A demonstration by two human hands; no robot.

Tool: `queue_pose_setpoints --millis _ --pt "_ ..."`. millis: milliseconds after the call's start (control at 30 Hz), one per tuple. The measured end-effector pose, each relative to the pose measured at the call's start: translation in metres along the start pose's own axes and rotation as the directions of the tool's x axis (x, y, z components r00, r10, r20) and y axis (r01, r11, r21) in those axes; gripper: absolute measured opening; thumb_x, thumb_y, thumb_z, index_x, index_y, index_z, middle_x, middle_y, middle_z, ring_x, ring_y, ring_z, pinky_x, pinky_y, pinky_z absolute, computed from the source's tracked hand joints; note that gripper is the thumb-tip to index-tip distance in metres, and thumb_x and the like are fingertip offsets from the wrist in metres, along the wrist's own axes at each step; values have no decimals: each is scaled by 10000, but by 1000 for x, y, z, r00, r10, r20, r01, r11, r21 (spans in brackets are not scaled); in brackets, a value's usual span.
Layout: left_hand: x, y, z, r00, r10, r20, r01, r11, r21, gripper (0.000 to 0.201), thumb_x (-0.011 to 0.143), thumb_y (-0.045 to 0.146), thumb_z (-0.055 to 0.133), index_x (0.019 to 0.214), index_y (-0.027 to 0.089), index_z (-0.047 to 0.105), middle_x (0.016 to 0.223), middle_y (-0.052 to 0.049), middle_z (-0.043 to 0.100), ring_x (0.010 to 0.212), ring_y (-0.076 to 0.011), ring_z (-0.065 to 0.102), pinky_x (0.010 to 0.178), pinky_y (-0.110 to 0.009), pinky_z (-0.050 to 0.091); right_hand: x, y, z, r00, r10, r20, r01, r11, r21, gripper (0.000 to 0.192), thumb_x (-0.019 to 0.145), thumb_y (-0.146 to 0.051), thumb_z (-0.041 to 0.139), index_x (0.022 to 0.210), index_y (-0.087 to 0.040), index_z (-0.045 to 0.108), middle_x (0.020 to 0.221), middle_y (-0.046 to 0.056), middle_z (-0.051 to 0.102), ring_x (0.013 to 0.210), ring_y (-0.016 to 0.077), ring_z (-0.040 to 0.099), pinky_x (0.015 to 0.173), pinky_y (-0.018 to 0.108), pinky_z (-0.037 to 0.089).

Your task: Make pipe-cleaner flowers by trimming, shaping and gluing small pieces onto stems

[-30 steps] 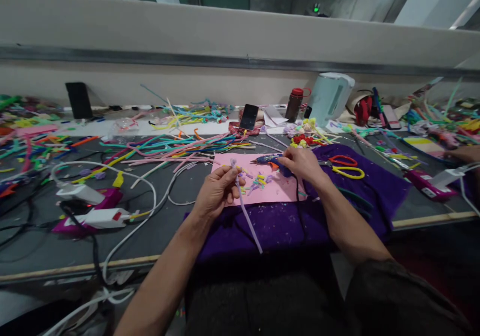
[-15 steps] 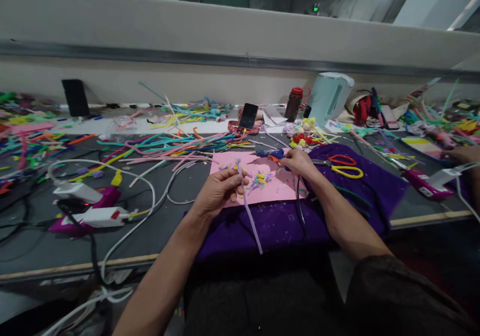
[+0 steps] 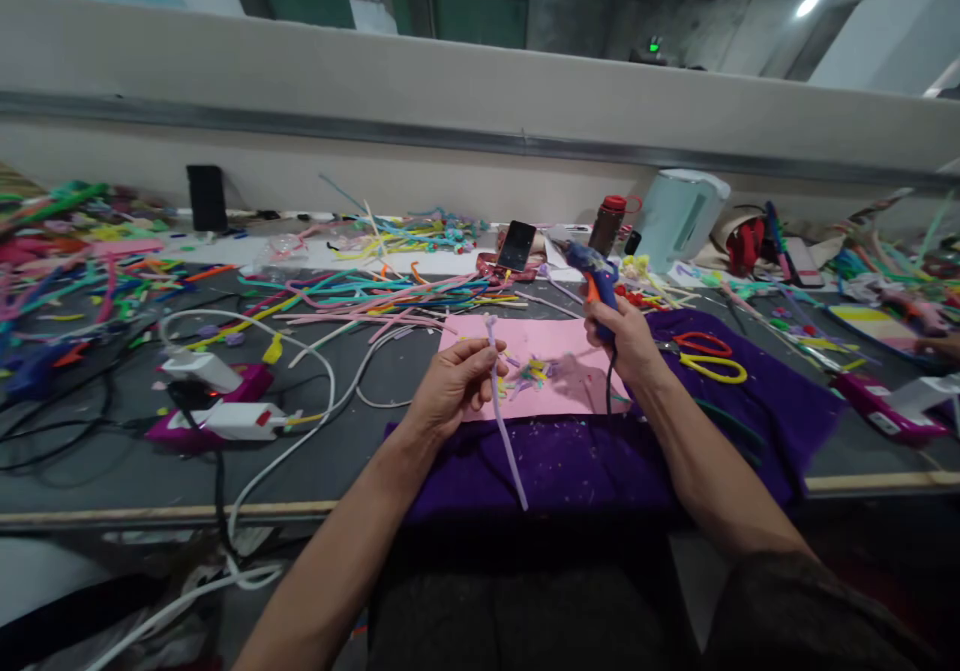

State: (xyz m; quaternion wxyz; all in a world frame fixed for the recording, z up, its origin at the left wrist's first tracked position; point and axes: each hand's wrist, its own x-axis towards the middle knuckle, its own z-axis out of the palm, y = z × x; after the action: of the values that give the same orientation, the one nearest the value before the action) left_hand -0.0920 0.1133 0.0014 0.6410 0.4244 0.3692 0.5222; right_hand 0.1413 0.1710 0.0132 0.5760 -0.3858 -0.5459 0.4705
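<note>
Pinched in my left hand (image 3: 461, 379) is a lilac pipe cleaner (image 3: 510, 453), its long end hanging down over the purple cloth and a small twisted tip above my fingers. My right hand (image 3: 624, 339) is wrapped round the handle of a blue hot glue gun (image 3: 598, 276) with an orange trigger, raised with its nozzle pointing up and to the left. Beneath both hands lies a pink sheet (image 3: 559, 336) bearing a small heap of lilac, yellow and green pipe cleaner pieces (image 3: 536, 371). Scissors (image 3: 709, 356) with red and yellow handles rest right of my right hand.
The pink sheet overlaps a purple cloth (image 3: 570, 466). Pipe cleaners (image 3: 360, 296) spread behind it, near a phone (image 3: 517, 246), a red-capped bottle (image 3: 607, 223) and a pale kettle (image 3: 682, 216). Power strips (image 3: 184, 433) with looping cables sit at left. Another person's hand shows at far right.
My right hand has lifted the glue gun off the pink sheet and turned its nozzle upward. My left hand still holds the lilac pipe cleaner. The camera view has shifted slightly.
</note>
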Motion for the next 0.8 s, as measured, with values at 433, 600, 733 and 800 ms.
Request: queue_pose_setpoints --millis 433,600,733,800 --pt "-2 1 -1 997 27 -74 -30 999 -37 325 642 362 715 850 128 630 631 4 638 340 -27 469 284 -129 306 -28 -11 28 983 7 184 -24 996 91 320 688 -327 605 972 -198 532 975 73 623 550 100 533 424 216 378" --pt "-1 1 -2 997 38 -71 -43 997 -64 332 647 374 708 857 130 629 631 2 642 325 -18 450 279 -126 292 -33 -14 30 964 35 263 -64 993 103 401 730 -414 524 1065 -196 494 1007 118 635 564 133 570 411 232 366" --pt "0 0 -3 996 47 -73 -53 995 -87 324 659 367 703 868 133 624 640 4 644 324 -20 450 276 -130 289 -36 -14 27 965 -9 261 -23 993 119 311 720 -301 576 1011 -197 545 966 90 655 703 176 633 571 280 473" --pt "1 0 -3 995 61 -78 -68 994 -88 321 659 362 704 868 132 624 646 6 642 325 -20 452 272 -132 285 -38 -14 28 960 -44 275 15 994 107 243 714 -266 598 942 -182 584 959 89 655 737 186 636 618 298 488"
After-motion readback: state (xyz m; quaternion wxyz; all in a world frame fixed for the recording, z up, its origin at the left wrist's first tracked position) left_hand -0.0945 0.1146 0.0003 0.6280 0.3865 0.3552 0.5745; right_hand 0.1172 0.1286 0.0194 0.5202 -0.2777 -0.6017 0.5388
